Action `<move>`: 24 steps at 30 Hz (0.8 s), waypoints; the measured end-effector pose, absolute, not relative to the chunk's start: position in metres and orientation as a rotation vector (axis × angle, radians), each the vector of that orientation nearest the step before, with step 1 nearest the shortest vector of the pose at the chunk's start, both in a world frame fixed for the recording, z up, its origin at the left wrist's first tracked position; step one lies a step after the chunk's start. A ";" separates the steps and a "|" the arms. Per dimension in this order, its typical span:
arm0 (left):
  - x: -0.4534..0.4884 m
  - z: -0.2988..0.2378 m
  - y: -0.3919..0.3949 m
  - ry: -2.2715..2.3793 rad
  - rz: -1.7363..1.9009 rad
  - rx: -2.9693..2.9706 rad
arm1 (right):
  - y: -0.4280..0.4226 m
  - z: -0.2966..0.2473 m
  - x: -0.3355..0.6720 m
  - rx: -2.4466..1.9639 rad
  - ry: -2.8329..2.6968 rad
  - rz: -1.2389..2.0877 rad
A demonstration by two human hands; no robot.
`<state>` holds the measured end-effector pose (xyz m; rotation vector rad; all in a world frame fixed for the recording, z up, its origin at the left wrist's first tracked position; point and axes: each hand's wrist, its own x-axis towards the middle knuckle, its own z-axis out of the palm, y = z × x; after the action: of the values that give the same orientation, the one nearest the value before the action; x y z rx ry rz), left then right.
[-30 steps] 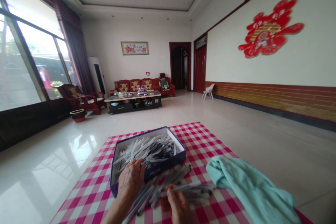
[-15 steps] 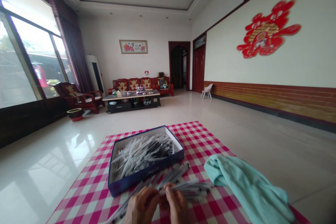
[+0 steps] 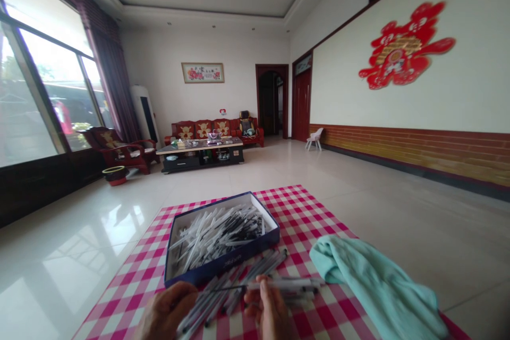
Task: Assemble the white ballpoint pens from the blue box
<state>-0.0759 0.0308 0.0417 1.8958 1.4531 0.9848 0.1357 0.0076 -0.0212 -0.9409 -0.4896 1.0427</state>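
Pen (image 3: 282, 283) pinched in my right hand (image 3: 270, 311), left hand (image 3: 169, 313) open and empty-looking, next move seems to call for setting it in the box (image 3: 223, 270)

The left hand (image 3: 167, 313) and right hand (image 3: 271, 312) sit at the near edge of a pink-and-white checked cloth (image 3: 131, 276), a little apart, with loose pens (image 3: 223, 297) lying under and between them. Straight ahead, the raised near wall of a blue box (image 3: 223, 271) stands in the way of the pens inside it. To the right, a crumpled mint-green towel (image 3: 370, 276) rises just beside the loose pens. Free room lies above the pens, and over the cloth left of the box, out to the glossy tile floor (image 3: 79, 234).
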 end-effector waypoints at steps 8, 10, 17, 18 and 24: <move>-0.089 0.083 0.064 2.230 1.141 1.792 | 0.005 -0.020 0.131 -0.959 -0.513 1.070; -0.074 0.085 0.072 2.289 1.044 1.855 | 0.003 -0.020 0.129 -0.944 -0.577 1.093; -0.051 0.078 0.085 2.271 0.919 2.009 | -0.002 -0.018 0.122 -0.980 -0.745 1.069; -0.050 0.078 0.084 2.276 0.928 2.022 | -0.002 -0.018 0.121 -0.984 -0.770 1.057; -0.016 0.084 0.054 1.835 1.198 2.065 | -0.001 -0.020 0.120 -0.857 -0.874 1.110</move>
<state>-0.0158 0.0537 0.0838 2.0655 1.8349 1.1979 0.1202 -0.0008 -0.0198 -0.8573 -0.8737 1.1104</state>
